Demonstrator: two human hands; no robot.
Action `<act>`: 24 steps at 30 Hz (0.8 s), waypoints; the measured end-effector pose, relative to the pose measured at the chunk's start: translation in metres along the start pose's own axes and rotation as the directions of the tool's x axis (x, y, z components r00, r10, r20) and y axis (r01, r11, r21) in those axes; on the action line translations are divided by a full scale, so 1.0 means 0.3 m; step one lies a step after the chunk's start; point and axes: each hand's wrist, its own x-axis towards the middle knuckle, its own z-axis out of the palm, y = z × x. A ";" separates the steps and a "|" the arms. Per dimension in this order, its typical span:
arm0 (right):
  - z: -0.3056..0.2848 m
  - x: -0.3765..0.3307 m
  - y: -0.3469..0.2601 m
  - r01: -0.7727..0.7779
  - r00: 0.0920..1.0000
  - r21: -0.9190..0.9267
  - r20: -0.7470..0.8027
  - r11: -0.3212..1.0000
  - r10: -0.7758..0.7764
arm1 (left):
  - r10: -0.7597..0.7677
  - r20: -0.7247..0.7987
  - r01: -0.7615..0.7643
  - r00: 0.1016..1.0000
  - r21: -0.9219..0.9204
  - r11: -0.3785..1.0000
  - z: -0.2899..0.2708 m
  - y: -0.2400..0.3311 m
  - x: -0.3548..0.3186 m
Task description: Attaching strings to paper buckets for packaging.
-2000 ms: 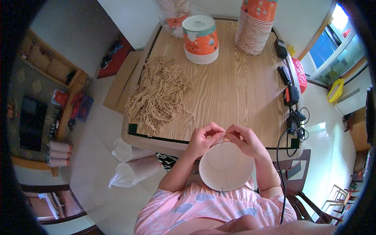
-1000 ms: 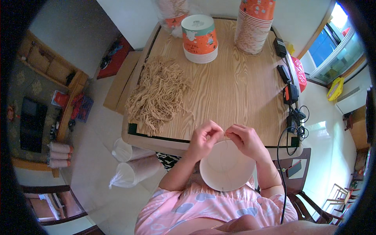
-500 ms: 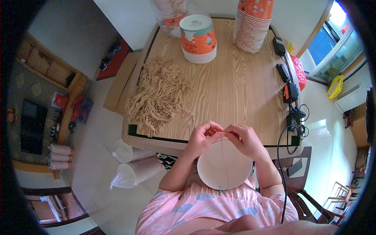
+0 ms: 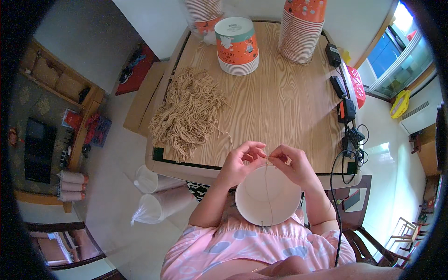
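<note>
Little has shifted since a second ago — your left hand (image 4: 242, 163) and right hand (image 4: 291, 164) are still together at the far rim of the white paper bowl (image 4: 267, 196) in your lap, at the counter (image 4: 280, 107) edge. Fingers on both pinch a thin string (image 4: 266, 186) now hanging across the bowl — threading looks in progress. String pile (image 4: 189, 112) untouched.

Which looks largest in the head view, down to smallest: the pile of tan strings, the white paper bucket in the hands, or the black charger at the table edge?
1. Pile of tan strings
2. White paper bucket, though it is nearer the camera, so its true rank is unsure
3. Black charger
</note>
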 end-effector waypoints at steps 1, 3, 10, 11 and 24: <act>-0.001 0.000 -0.003 -0.022 1.000 0.021 0.011 1.000 0.022 | 0.005 0.026 -0.004 1.000 -0.013 1.000 0.004 0.002 0.001; -0.001 -0.001 -0.006 -0.014 1.000 0.030 0.015 0.999 0.014 | 0.010 0.053 -0.009 0.999 -0.025 1.000 0.006 0.001 0.001; -0.003 0.002 0.006 -0.038 0.999 0.021 -0.015 0.999 0.038 | 0.037 0.027 -0.038 0.999 0.045 0.998 -0.001 0.003 0.008; -0.003 0.002 0.008 -0.038 0.999 0.021 -0.015 0.999 0.038 | 0.052 0.048 -0.056 0.998 0.080 0.995 0.001 0.003 0.010; -0.009 0.009 0.002 0.080 0.997 -0.115 0.003 0.990 -0.080 | 0.129 0.025 -0.130 0.991 0.326 0.937 0.015 0.040 0.008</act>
